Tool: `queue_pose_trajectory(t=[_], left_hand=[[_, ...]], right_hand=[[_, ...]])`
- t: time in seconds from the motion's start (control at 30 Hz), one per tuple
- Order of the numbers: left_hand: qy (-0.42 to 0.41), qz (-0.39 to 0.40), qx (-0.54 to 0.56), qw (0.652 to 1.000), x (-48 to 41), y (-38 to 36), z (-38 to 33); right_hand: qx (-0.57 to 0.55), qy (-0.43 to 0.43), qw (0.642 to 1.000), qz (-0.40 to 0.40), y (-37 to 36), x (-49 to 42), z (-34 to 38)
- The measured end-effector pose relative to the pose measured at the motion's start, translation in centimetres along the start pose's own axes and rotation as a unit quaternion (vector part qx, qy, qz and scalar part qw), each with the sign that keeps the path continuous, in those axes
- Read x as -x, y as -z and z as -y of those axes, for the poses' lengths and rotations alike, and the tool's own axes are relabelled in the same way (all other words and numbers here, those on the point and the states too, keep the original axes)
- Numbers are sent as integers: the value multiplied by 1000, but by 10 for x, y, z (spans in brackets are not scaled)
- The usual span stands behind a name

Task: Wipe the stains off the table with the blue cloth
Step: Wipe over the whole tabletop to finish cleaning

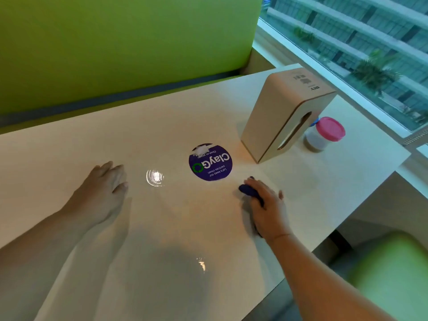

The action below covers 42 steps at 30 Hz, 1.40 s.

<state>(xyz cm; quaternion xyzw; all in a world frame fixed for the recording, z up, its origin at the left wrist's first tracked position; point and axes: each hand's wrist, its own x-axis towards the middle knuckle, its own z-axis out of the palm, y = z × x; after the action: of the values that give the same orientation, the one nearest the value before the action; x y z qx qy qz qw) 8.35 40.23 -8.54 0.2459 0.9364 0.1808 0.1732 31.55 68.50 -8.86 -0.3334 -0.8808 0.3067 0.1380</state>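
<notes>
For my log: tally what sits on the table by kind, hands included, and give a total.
left hand and right hand: 2
blue cloth: 1
round purple sticker: 1
tissue box: 1
pink-lidded jar: 1
Total: 6
A blue bit behind the tissue box is too hidden to count.

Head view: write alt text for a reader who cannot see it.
A person's right hand holds a bunched blue cloth against a pale table beside a round purple sticker. The left hand rests flat nearby; a tissue box and pink-lidded jar stand behind.
</notes>
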Motion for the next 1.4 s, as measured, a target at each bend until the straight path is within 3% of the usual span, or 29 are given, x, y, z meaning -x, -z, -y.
queue_pose_trajectory(t=[0.07, 0.13, 0.27, 0.33, 0.4, 0.47, 0.53, 0.6, 0.73, 0.83, 0.97, 1.03, 1.1, 1.2, 1.23, 1.3, 1.4], left_hand=[[6, -7, 6, 1000, 8, -4, -4], [4, -10, 13, 1000, 15, -8, -8], [3, 1, 13, 1000, 31, -11, -16], [2, -4, 17, 1000, 37, -7, -17], [5, -8, 18, 1000, 42, 0, -14], [10, -13, 18, 1000, 45, 6, -7], [17, -25, 19, 999, 47, 11, 0], [29, -39, 23, 999, 51, 12, 5], [41, -42, 19, 998, 58, 10, 12], [48, -36, 7, 998, 63, 11, 18], [63, -46, -7, 997, 69, 9, 25], [73, -40, -11, 996, 74, 7, 30], [74, -31, -18, 997, 81, 5, 37], [97, -35, -28, 994, 95, 6, 52], [102, -28, -40, 994, 101, 7, 57], [110, 2, -62, 992, 111, 10, 62], [97, 48, -76, 991, 123, 8, 66]], right_hand=[[50, -11, 999, 17, -5, 4, -11], [61, 35, 997, 42, -26, 20, 1], [-42, 140, 981, 128, -73, 62, 58], [-187, 93, 962, 177, -74, 70, 83], [-332, -18, 919, 212, -56, 62, 91], [-385, -70, 903, 176, -29, 46, 74], [-289, -69, 951, 86, -5, 28, 45], [-81, -35, 995, 35, 8, 18, 17], [171, 22, 969, 176, -11, 32, 10], [249, 55, 954, 159, -52, 41, 37], [227, 178, 941, 179, -97, 51, 91], [124, 229, 938, 230, -108, 58, 103], [-71, 195, 945, 252, -101, 64, 103], [-286, 47, 944, 157, -59, 55, 83], [-296, 23, 949, 105, -41, 47, 69], [-203, 16, 979, 17, -9, 26, 32], [27, -1, 999, 45, 0, 23, -10]])
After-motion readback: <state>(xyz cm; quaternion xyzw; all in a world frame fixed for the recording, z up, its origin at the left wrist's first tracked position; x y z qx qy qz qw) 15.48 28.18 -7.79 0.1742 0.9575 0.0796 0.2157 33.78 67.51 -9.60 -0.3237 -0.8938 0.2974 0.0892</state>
